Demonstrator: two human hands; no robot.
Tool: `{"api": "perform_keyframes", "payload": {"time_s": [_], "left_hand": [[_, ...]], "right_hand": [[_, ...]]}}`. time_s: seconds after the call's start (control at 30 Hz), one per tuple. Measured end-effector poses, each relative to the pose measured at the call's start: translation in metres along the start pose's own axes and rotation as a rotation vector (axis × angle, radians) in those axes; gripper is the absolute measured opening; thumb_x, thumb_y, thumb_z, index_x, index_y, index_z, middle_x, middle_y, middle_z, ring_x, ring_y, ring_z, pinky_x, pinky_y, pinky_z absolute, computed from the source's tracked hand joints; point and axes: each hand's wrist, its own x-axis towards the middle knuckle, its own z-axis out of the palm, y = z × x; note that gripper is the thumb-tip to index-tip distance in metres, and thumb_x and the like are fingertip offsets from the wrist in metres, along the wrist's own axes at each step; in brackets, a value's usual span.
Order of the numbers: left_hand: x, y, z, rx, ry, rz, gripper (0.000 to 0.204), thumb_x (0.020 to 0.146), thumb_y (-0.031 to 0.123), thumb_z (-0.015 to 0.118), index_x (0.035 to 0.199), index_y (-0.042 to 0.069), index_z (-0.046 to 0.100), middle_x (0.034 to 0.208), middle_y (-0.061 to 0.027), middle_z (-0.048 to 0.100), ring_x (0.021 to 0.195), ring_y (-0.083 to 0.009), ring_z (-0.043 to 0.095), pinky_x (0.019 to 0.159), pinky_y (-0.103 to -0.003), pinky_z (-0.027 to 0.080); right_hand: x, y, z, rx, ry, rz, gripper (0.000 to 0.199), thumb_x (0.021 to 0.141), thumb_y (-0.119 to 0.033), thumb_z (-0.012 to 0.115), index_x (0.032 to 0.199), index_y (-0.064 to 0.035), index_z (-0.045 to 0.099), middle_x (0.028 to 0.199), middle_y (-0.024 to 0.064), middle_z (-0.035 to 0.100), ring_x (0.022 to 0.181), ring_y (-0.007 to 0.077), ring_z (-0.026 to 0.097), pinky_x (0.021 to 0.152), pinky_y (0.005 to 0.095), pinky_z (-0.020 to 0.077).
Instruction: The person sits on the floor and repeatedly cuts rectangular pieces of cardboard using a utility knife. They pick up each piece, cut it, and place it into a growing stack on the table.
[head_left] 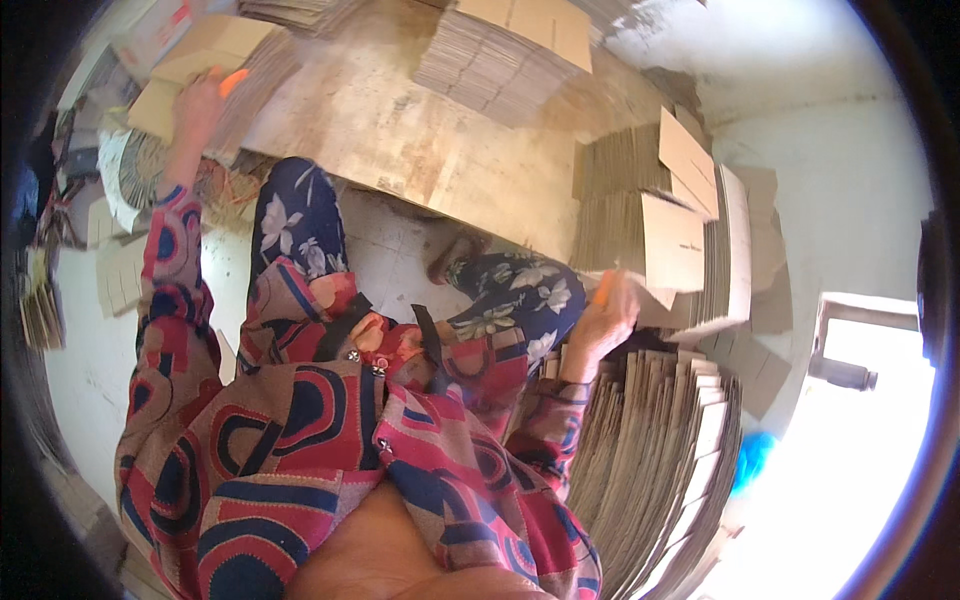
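My left hand (pixel 200 105) reaches out to the far left, over a stack of brown cardboard sheets (pixel 222 48). Its fingers lie on the cardboard, and an orange cover (pixel 234 82) on one digit, likely the thumb, stands apart from them. A tilted cardboard piece (pixel 153 110) shows just left of this hand. At the right, my right hand (pixel 610 322) is at the near edge of a cardboard stack (pixel 612 235). Its fingers are closed at the lower edge of a brown cardboard sheet (pixel 672 245). An orange cover (pixel 604 288) shows on this hand too.
A low wooden board (pixel 370 140) spans the space beyond my knees, bearing another cardboard stack (pixel 500 60). Many cardboard sheets (pixel 650 450) stand on edge beside my right arm. A round woven item (pixel 145 170) lies at left. A bright doorway (pixel 840 470) and a blue object (pixel 754 460) are at right.
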Motion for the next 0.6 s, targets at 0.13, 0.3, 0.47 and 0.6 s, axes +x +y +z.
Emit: {"api": "perform_keyframes", "payload": {"time_s": [0.13,0.3,0.47,0.6], "left_hand": [[-0.037,0.069,-0.038,-0.058,0.286,0.144,0.031,0.087,0.031,0.063,0.105,0.005,0.060,0.085,-0.0191,0.061,0.079,-0.0371,0.060,0.064,-0.045,0.048],[-0.109,0.143,-0.037,-0.289,0.043,0.294,0.034,0.083,0.030,0.069,0.104,0.004,0.063,0.087,-0.0157,0.059,0.083,-0.0341,0.057,0.071,-0.041,0.046],[-0.128,0.169,-0.012,-0.358,-0.138,0.403,0.034,0.080,0.024,0.069,0.105,0.001,0.064,0.105,-0.0126,0.066,0.106,-0.0291,0.056,0.092,-0.041,0.040],[-0.124,0.164,-0.009,-0.348,-0.221,0.401,0.035,0.080,0.024,0.069,0.105,0.000,0.064,0.105,-0.0127,0.066,0.106,-0.0289,0.056,0.094,-0.042,0.039]], "right_hand": [[0.032,0.020,-0.028,-0.334,-0.027,0.028,0.050,0.090,-0.039,0.061,0.126,-0.0031,0.057,0.125,0.0149,0.059,0.117,0.0325,0.053,0.097,0.0483,0.0393],[0.060,0.033,-0.004,-0.481,-0.299,0.213,0.085,0.086,-0.060,0.056,0.137,0.0055,0.038,0.140,0.0245,0.043,0.134,0.0418,0.035,0.106,0.0590,0.0263],[0.062,0.075,0.026,-0.537,-0.457,0.115,0.063,0.093,-0.035,0.053,0.131,0.0147,0.039,0.129,0.0327,0.047,0.123,0.0427,0.046,0.095,0.0506,0.0445],[0.067,0.067,0.022,-0.560,-0.472,-0.055,0.045,0.093,-0.028,0.055,0.114,0.0125,0.051,0.107,0.0247,0.059,0.102,0.0364,0.060,0.074,0.0454,0.0545]]}}
